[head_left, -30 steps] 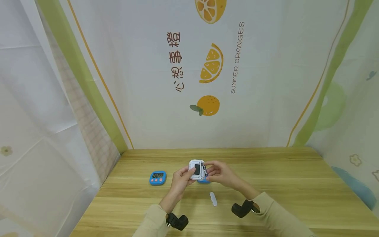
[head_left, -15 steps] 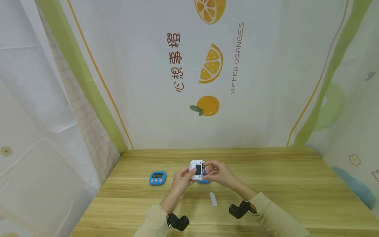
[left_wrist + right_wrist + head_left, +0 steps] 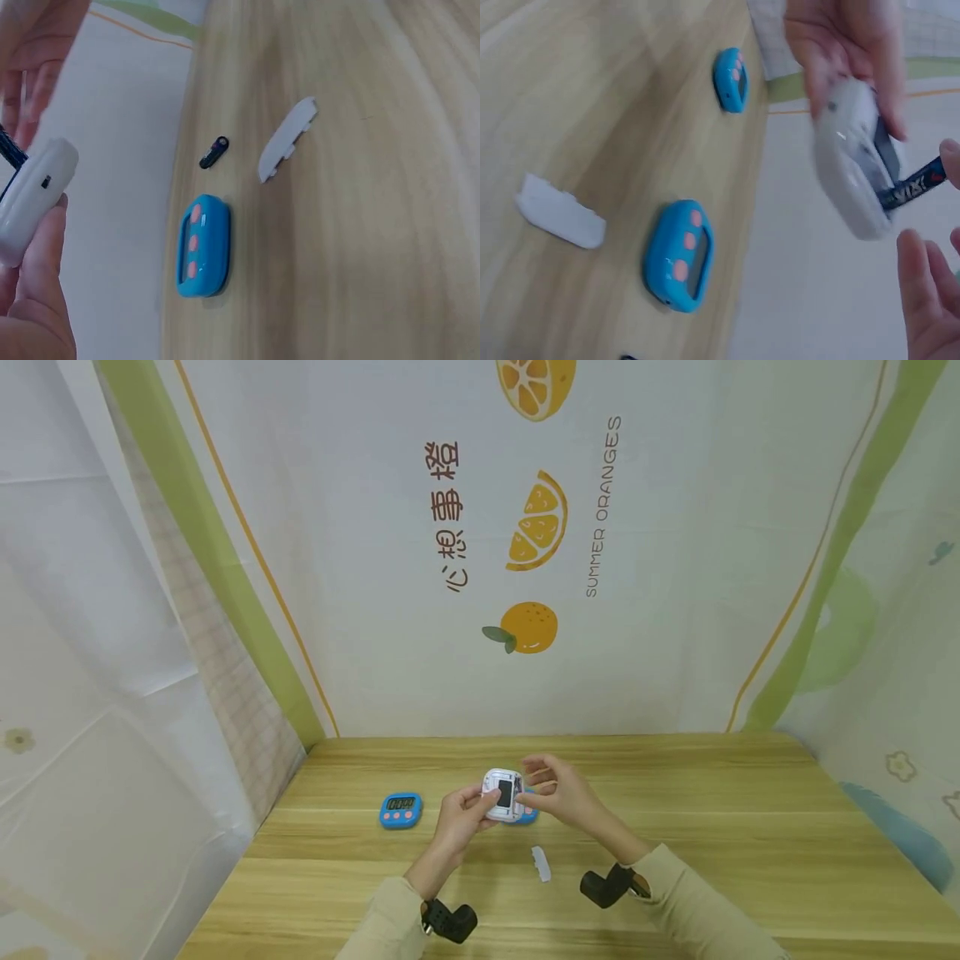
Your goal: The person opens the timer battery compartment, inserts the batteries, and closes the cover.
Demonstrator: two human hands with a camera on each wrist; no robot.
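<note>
My left hand (image 3: 459, 818) grips a white digital timer (image 3: 492, 781), its back facing up and thumb across it. Along its right side the battery compartment (image 3: 517, 785) is uncovered. A dark AAA-looking battery (image 3: 915, 184) slants out of that compartment in the right wrist view. The thumb of my right hand (image 3: 558, 793) is at the battery's outer end, while its fingers are spread away from it. Below on the table lies the white battery cover (image 3: 541, 863). Another dark battery (image 3: 214, 152) lies near the cover in the left wrist view.
A blue timer with pink buttons (image 3: 206, 246) lies on the wooden table (image 3: 675, 860), partly hidden behind the held timer in the head view. A second blue timer (image 3: 401, 810) lies further left. A printed white curtain (image 3: 637, 677) hangs behind the table.
My right fingers have spread and lifted off the battery, leaving the thumb at it. The held timer has shifted slightly right and down, showing more of the blue timer behind it.
</note>
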